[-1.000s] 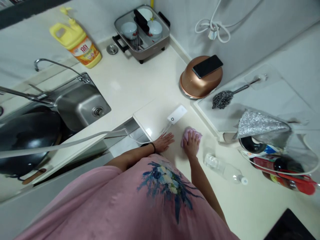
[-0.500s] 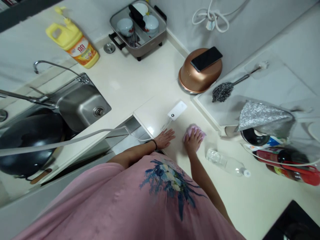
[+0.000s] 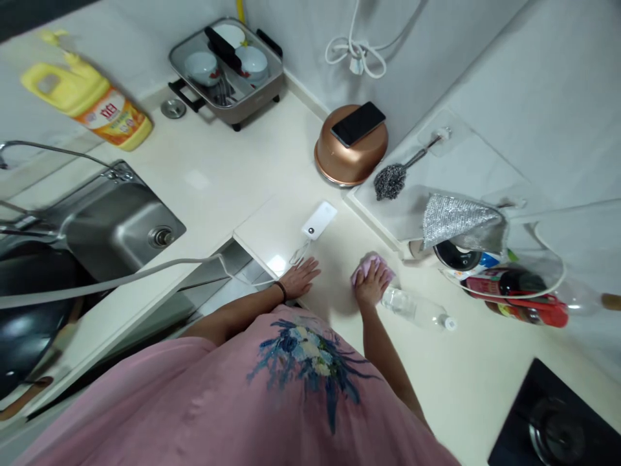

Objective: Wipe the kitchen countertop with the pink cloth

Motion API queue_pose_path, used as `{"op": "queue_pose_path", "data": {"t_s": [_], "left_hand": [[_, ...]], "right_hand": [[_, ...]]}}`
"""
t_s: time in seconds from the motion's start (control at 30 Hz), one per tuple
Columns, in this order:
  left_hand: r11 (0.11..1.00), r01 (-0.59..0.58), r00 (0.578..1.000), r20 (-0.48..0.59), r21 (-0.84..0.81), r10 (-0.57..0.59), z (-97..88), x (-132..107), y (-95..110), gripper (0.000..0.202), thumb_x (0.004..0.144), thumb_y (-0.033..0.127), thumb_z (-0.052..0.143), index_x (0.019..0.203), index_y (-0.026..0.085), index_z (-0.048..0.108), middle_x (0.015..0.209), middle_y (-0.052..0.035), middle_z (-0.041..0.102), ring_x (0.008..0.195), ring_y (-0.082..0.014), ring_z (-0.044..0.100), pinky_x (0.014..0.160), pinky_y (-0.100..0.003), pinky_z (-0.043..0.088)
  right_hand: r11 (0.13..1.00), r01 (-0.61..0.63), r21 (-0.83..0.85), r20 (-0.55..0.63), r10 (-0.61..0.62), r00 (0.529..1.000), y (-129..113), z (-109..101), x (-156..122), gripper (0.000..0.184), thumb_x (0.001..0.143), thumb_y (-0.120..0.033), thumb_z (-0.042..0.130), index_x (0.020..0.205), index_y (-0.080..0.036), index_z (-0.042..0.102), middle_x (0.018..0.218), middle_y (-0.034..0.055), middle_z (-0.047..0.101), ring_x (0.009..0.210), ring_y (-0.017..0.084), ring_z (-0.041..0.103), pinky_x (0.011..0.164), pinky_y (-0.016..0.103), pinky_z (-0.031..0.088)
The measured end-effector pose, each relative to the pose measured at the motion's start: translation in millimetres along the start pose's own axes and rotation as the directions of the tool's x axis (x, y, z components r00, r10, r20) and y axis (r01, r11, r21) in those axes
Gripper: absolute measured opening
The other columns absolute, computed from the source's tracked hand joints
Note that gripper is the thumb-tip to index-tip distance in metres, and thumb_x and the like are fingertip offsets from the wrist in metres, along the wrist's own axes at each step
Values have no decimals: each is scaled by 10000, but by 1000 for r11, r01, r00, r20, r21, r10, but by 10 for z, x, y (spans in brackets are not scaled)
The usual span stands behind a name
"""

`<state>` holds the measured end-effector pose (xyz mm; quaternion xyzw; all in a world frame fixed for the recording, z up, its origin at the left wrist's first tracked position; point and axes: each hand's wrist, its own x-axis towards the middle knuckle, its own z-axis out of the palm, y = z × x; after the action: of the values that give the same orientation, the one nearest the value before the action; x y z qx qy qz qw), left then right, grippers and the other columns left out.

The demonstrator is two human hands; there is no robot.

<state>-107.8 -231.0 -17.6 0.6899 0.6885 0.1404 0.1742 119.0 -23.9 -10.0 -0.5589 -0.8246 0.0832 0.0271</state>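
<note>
My right hand (image 3: 371, 285) presses down on a crumpled pink cloth (image 3: 359, 264) on the cream countertop (image 3: 436, 375), its fingers over the fabric. Right beside that hand lies a clear plastic bottle (image 3: 414, 308) with a white cap, on its side. I cannot tell whether the two touch. My left hand (image 3: 299, 278) rests flat near the counter's front edge with its fingers spread, holding nothing. Just beyond its fingers lies a white power bank (image 3: 320, 220) with a short cable loop.
A copper-coloured pot (image 3: 352, 158), upside down, carries a black phone (image 3: 358, 123). Behind stand an electric pan (image 3: 257, 97) with bowls and a yellow detergent bottle (image 3: 104, 107). The sink (image 3: 121, 226) is left; sauce bottles (image 3: 519, 294) and a black stove (image 3: 557, 414) are right.
My right hand has slid the cloth to the right across the counter, closer to the clear bottle. My left hand stays in about the same place. The head view has shifted to the right.
</note>
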Motion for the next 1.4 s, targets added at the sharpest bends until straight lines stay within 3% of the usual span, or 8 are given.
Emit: {"op": "queue_pose_path", "data": {"t_s": [0.13, 0.3, 0.5, 0.7, 0.93, 1.1, 1.23, 1.4], "left_hand": [[1000, 0, 1000, 2, 13, 0, -18, 4, 5, 604, 1014, 311, 584, 1593, 160, 501, 1736, -149, 354, 1663, -312, 176, 1350, -556, 130], [1000, 9, 1000, -15, -5, -9, 6, 7, 4, 623, 995, 305, 609, 1594, 171, 500, 1736, -151, 353, 1659, -310, 196, 1352, -558, 126], [999, 27, 999, -22, -31, -28, 60, 6, -3, 612, 994, 294, 613, 1585, 173, 511, 1731, -160, 359, 1655, -313, 209, 1339, -559, 174], [999, 24, 999, -34, -24, -25, 31, -1, -2, 649, 1015, 328, 601, 1625, 162, 455, 1741, -162, 337, 1660, -312, 189, 1347, -557, 145], [1000, 10, 999, -39, -27, -11, -11, -1, 10, 717, 1002, 386, 639, 1646, 152, 426, 1742, -177, 328, 1657, -326, 195, 1350, -558, 139], [1000, -6, 998, -58, -25, 5, 37, -4, -16, 723, 1000, 398, 649, 1644, 154, 428, 1737, -185, 333, 1659, -331, 186, 1347, -571, 131], [999, -13, 998, -63, -29, 11, 62, -8, -33, 713, 1010, 411, 633, 1642, 151, 429, 1740, -187, 324, 1659, -335, 184, 1347, -577, 128], [999, -11, 998, -70, -48, 7, 66, -14, -36, 733, 1027, 426, 593, 1670, 147, 377, 1752, -191, 292, 1665, -332, 156, 1347, -589, 128]], "right_hand": [[989, -139, 57, -34, 141, 989, -62, -11, 563, 745, 1053, -523, 293, 1701, -156, 294, 1746, 247, 284, 1619, 435, 217, 1233, 765, 222], [977, -190, 101, -71, 197, 978, -336, 67, 723, 761, 1042, -526, 273, 1690, -130, 319, 1744, 282, 256, 1616, 461, 200, 1215, 798, 213], [997, 64, 32, 20, -64, 998, -935, 146, 952, 744, 1043, -499, 293, 1707, -165, 282, 1755, 234, 265, 1617, 446, 211, 1221, 771, 245], [919, 394, -7, 124, -390, 912, -1353, 119, 856, 715, 1044, -462, 372, 1705, -202, 298, 1776, 183, 253, 1631, 410, 187, 1264, 696, 237], [791, 612, 17, 265, -594, 760, -843, 74, -357, 674, 1042, -416, 437, 1689, -246, 350, 1787, 123, 257, 1655, 356, 146, 1298, 618, 207], [793, 609, -18, 252, -586, 770, -15, 31, -940, 619, 1025, -412, 465, 1630, -285, 471, 1752, 105, 350, 1635, 360, 226, 1277, 598, 274], [851, 522, -66, 206, -500, 841, 251, 5, -779, 626, 1034, -422, 421, 1631, -238, 466, 1731, 138, 380, 1627, 372, 242, 1268, 619, 288], [965, 250, -79, 95, -242, 966, -178, 8, -98, 695, 1054, -449, 333, 1692, -173, 327, 1743, 200, 326, 1633, 400, 206, 1254, 699, 259]]}}
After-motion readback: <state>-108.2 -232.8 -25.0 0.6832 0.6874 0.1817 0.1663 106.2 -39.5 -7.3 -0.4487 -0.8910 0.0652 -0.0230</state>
